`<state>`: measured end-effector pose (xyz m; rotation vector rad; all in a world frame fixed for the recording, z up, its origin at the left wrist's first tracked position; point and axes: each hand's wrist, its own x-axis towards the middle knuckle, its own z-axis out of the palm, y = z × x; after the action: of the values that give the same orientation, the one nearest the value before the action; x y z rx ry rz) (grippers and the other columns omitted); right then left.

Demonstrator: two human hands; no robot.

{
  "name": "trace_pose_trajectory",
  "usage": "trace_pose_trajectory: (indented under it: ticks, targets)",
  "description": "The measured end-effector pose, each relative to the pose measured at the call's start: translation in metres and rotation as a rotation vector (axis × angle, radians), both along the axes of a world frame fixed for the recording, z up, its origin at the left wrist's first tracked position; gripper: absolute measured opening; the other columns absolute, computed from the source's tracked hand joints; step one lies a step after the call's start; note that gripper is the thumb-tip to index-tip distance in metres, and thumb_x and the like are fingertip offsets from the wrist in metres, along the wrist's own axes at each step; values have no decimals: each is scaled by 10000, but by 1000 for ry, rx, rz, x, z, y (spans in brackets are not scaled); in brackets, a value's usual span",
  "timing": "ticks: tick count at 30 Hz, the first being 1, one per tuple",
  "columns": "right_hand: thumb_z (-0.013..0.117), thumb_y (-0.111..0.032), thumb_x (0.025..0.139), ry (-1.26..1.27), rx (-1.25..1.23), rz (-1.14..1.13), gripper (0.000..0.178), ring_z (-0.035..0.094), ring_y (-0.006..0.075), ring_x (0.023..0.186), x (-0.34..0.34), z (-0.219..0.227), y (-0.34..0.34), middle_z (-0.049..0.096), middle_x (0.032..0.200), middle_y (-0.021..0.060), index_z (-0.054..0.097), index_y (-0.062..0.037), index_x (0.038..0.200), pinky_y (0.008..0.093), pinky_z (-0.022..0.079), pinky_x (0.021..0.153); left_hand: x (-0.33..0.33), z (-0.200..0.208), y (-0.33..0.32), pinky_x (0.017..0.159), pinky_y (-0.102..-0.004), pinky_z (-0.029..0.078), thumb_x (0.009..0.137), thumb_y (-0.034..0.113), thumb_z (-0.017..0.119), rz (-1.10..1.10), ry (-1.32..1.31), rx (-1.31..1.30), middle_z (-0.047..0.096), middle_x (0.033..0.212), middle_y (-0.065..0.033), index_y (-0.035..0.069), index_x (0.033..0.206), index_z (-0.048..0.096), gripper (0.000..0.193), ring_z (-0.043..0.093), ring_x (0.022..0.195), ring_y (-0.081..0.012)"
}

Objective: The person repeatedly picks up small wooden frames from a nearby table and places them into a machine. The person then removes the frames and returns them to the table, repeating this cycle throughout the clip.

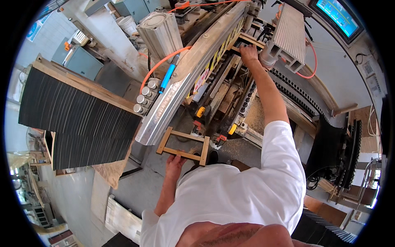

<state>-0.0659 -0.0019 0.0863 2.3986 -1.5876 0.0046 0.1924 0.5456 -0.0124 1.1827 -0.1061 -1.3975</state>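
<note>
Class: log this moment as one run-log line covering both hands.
left hand: holds wooden frame | right hand: at wooden bars on machine | right grip: unclear

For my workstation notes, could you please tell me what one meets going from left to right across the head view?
Large black panel stack, handheld wooden frame, right hand, ribbed metal housing, lit screen.

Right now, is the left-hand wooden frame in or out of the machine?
Out: the left hand holds the wooden frame over the floor, in front of the machine.
</note>
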Motion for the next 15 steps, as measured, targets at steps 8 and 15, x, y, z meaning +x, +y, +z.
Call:
trace_pose_trajectory:
  ticks: [8, 15]
  targets:
    - [558, -29, 835, 94, -100, 184, 218, 619, 336, 910, -18, -45, -64, 667, 869, 141, 616, -77, 1040, 492, 368, 945, -21, -18, -6, 947, -389, 474, 936, 125, 541, 35, -20, 24, 575, 1215, -129, -25, 1200, 499, 306, 574, 1093, -243]
    - [538, -73, 854, -38, 34, 146, 183, 627, 347, 942, 7, -16, -27, 670, 936, 149, 601, -93, 1024, 524, 403, 913, -35, -19, -2, 968, -406, 459, 925, 118, 541, 106, -33, 56, 551, 1250, -152, -52, 1216, 481, 343, 548, 1136, -257]
